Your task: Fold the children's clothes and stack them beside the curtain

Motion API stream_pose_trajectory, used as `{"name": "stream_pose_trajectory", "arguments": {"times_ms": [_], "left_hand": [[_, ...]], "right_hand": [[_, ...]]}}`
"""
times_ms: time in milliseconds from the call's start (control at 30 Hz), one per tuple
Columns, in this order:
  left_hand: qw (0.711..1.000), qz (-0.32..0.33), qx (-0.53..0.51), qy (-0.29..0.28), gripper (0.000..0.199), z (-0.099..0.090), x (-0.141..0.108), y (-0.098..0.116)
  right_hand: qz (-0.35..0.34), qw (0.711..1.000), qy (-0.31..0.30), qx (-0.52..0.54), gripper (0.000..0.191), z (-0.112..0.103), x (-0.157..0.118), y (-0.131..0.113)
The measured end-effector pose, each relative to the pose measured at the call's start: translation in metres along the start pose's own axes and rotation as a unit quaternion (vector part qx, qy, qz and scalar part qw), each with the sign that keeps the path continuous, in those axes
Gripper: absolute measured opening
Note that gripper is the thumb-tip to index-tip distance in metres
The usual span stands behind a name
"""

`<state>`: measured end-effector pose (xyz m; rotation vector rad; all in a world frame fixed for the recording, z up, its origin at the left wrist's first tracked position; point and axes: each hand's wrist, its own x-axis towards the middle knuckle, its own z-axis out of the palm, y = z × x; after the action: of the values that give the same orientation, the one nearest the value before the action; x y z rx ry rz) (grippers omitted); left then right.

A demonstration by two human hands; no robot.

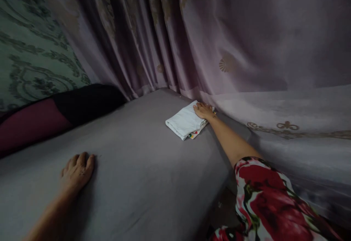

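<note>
The bed [131, 160] wears smooth, matte grey fabric; the satiny mauve curtain [203, 44] hangs in deep folds, and scrollwork covers the green wall [41, 58]. A rounded maroon-and-black cushion [33, 120] is cut off at left. The floral sleeve [268, 197] runs out of frame. The left hand [78, 173] lies palm down on the bed, fingers slightly spread. The right hand [203, 110] covers one end of the cloth [182, 120]; whether its fingers grip, I cannot tell. Folded flat on the bed near the curtain, the cloth is white, with colourful spots beneath.
</note>
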<state>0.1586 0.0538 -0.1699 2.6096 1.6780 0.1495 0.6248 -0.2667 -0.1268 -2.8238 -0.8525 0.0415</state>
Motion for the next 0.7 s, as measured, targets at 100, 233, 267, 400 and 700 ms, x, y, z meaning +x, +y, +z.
{"name": "stream_pose_trajectory", "arguments": {"times_ms": [100,233,267,400,700], "left_hand": [[1.000,0.008,0.006,0.007,0.045,-0.002,-0.004,-0.002],[0.999,0.048,-0.004,0.024,0.051,-0.010,-0.013,0.006],[0.998,0.052,-0.008,0.028,0.052,-0.011,-0.014,0.008],[0.998,0.046,-0.013,0.035,0.052,-0.014,-0.018,0.010],[0.997,0.052,-0.040,0.035,0.050,-0.019,-0.022,0.016]], "right_hand": [[0.000,1.000,-0.010,0.010,0.059,-0.004,0.000,0.001],[0.000,1.000,0.006,0.015,0.057,-0.010,-0.010,-0.021],[-0.011,1.000,0.012,0.013,0.057,-0.009,-0.014,-0.029],[-0.054,0.999,0.001,0.001,0.065,0.003,-0.034,-0.057],[-0.054,0.997,0.029,-0.040,0.058,0.012,-0.043,-0.056]]}}
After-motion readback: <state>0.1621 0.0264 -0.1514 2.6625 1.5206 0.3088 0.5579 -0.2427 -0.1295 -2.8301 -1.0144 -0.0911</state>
